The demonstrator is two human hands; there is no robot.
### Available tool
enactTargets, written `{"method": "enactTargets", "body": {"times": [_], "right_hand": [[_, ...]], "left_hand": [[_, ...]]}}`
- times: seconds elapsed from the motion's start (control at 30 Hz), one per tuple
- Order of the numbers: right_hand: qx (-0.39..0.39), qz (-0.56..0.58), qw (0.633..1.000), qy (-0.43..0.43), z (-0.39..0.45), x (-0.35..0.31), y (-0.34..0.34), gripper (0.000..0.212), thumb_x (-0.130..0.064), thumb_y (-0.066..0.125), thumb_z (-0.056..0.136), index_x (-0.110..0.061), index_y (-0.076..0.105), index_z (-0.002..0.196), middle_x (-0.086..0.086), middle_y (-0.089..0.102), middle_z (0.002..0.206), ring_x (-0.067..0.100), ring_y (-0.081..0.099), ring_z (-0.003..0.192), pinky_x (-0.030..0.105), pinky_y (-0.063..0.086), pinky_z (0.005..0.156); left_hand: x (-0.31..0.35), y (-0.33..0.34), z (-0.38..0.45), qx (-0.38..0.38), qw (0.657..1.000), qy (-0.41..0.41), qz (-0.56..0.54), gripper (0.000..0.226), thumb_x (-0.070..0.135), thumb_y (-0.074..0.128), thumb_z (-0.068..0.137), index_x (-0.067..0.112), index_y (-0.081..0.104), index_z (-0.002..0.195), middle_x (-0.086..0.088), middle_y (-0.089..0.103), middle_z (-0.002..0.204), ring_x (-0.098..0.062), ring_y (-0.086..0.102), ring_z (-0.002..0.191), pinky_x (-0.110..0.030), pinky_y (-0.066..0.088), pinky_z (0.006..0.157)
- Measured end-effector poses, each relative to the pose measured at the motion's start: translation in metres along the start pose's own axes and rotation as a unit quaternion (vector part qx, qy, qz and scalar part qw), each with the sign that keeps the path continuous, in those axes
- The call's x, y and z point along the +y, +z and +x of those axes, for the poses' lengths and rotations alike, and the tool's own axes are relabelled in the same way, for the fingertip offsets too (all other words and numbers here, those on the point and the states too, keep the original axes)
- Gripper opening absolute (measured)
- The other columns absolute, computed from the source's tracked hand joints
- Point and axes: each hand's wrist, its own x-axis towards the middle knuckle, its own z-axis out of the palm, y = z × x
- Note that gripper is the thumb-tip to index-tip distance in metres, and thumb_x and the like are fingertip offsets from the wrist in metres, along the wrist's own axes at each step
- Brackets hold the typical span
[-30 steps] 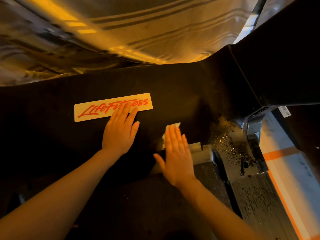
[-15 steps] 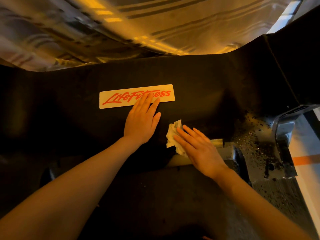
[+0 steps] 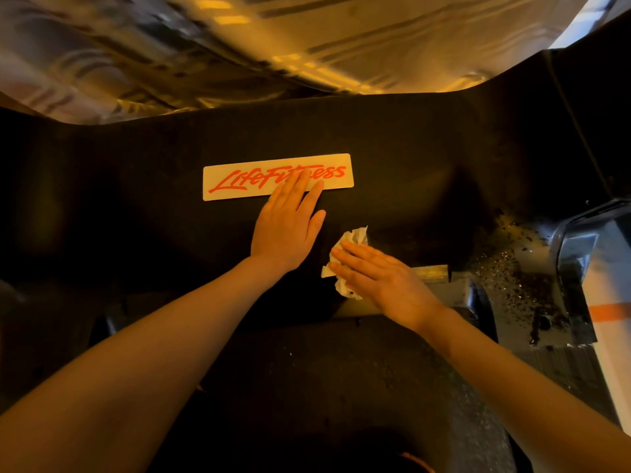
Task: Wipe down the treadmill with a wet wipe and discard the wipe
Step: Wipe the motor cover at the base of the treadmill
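**A:** Where do your hands lie on the treadmill?

**B:** Your left hand (image 3: 288, 227) lies flat on the black motor cover (image 3: 392, 148) of the treadmill, fingers straight and close together, their tips overlapping the lower edge of the cream logo plate (image 3: 239, 180) with its red "LifeFitness" script. It holds nothing.

**A:** And the wet wipe?

**B:** The wet wipe (image 3: 353, 240) is a crumpled white wad on the cover, just to the right of your left hand and below the plate. Your right hand (image 3: 386, 281) presses on it with straight, slightly spread fingers; the wad shows beyond the fingertips and under the near edge of the hand. The two hands are near each other but not touching.

**A:** Which containers show, and what do they hold?

**B:** You have none in view. To the right of the cover, the grey side rail (image 3: 519, 268) carries scattered dark specks, thickest near its black end cap (image 3: 573, 268). An orange stripe (image 3: 611, 310) crosses the pale surface at the right edge. Above the cover, the striped, shiny surface is too blurred to identify.
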Motion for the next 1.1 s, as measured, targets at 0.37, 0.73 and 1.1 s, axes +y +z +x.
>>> {"method": "enactTargets", "body": {"times": [0.37, 0.73, 1.1], "right_hand": [[0.121, -0.014, 0.989, 0.079, -0.032, -0.037, 0.034, 0.046, -0.017, 0.065, 0.094, -0.007, 0.055, 0.137, 0.01, 0.048, 0.147, 0.024, 0.04, 0.141, 0.038, 0.033, 0.117], [0.061, -0.032, 0.997, 0.037, -0.03, -0.052, 0.055, 0.076, -0.007, 0.077, 0.084, -0.012, 0.037, 0.148, 0.008, 0.034, 0.157, 0.024, 0.027, 0.147, 0.038, 0.02, 0.122], [0.143, -0.054, 0.975, 0.158, -0.088, -0.018, 0.028, 0.047, -0.02, 0.058, 0.097, -0.008, 0.049, 0.142, 0.014, 0.045, 0.15, 0.029, 0.037, 0.143, 0.044, 0.032, 0.117]], "left_hand": [[0.0, 0.0, -0.001, 0.017, 1.0, 0.01, -0.002, 0.059, 0.044, 0.025, 0.101, 0.016, 0.029, 0.152, -0.008, 0.022, 0.161, -0.024, 0.016, 0.15, -0.038, 0.023, 0.117], [0.0, 0.001, -0.001, 0.017, 1.0, 0.012, 0.004, 0.058, 0.043, 0.025, 0.102, 0.015, 0.029, 0.152, -0.009, 0.024, 0.161, -0.025, 0.017, 0.149, -0.038, 0.022, 0.117], [0.0, -0.001, -0.001, 0.012, 1.0, 0.009, -0.01, 0.056, 0.042, 0.03, 0.103, 0.017, 0.026, 0.154, -0.007, 0.02, 0.162, -0.024, 0.014, 0.15, -0.039, 0.021, 0.118]]}}
